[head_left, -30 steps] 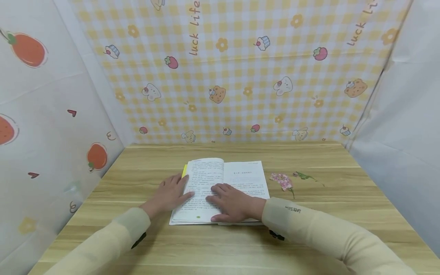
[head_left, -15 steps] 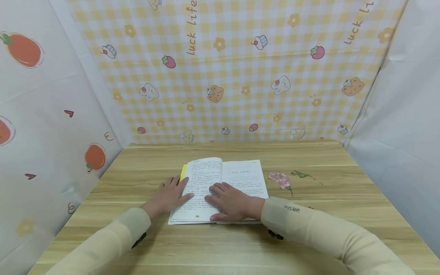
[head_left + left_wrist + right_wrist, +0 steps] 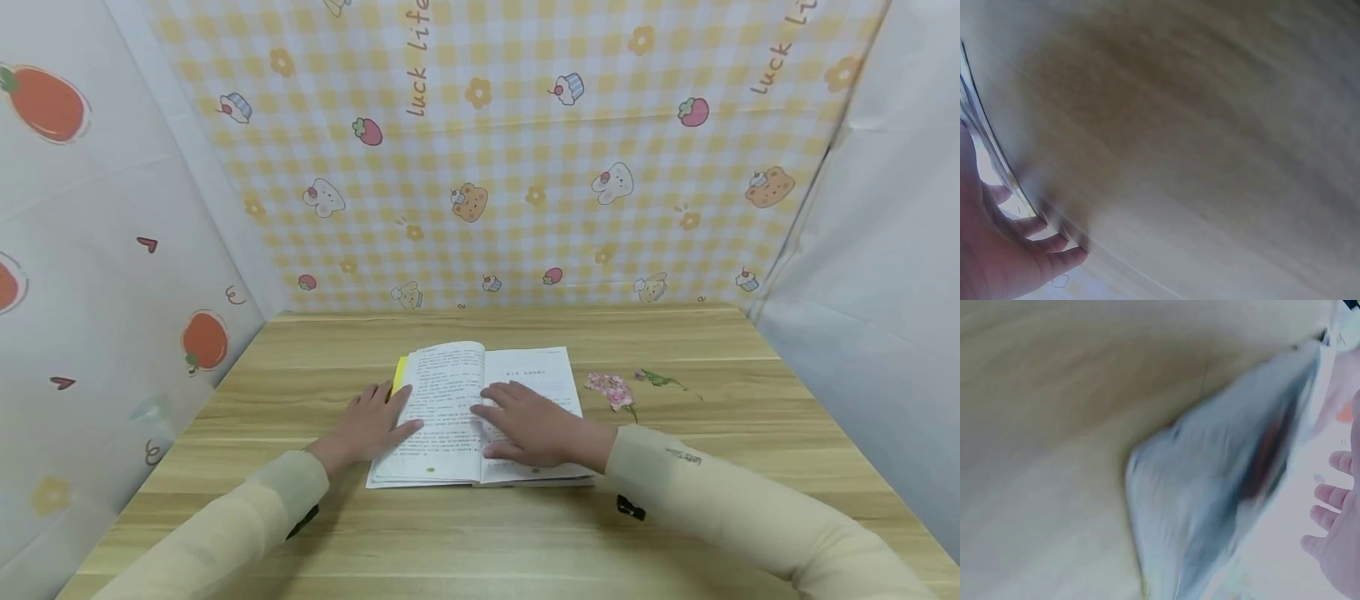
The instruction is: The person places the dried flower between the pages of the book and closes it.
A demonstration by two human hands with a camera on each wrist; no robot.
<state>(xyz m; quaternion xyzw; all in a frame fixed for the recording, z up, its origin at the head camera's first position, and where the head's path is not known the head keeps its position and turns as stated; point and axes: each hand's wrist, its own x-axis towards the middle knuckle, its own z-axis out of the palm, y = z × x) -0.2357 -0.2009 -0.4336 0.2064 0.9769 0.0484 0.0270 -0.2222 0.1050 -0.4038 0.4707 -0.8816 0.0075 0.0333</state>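
An open book (image 3: 450, 392) lies on the wooden table, with printed text on both pages and a strip of yellow cover showing at its left edge. The left hand (image 3: 369, 425) rests along the book's left side, thumb and index finger over the left page's edge and the other fingers beside it. Over the right page, near the spine, is the right hand (image 3: 536, 425), fingers spread and pointing left. In the right wrist view the right hand (image 3: 1335, 519) shows above the blurred book (image 3: 1210, 469), holding nothing. The left wrist view shows the left hand (image 3: 1004, 250) at the book's edge.
Right of the book lie a pink pressed flower sprig (image 3: 613, 392) and a thin green stem with leaves (image 3: 663, 380). Behind the wooden table (image 3: 480, 542) hangs a yellow checked cloth (image 3: 510, 167), with white cloths at both sides.
The right hand has moved right, from across the spine and left page onto the right page, uncovering the lower spine. The left hand stays in place at the book's left edge.
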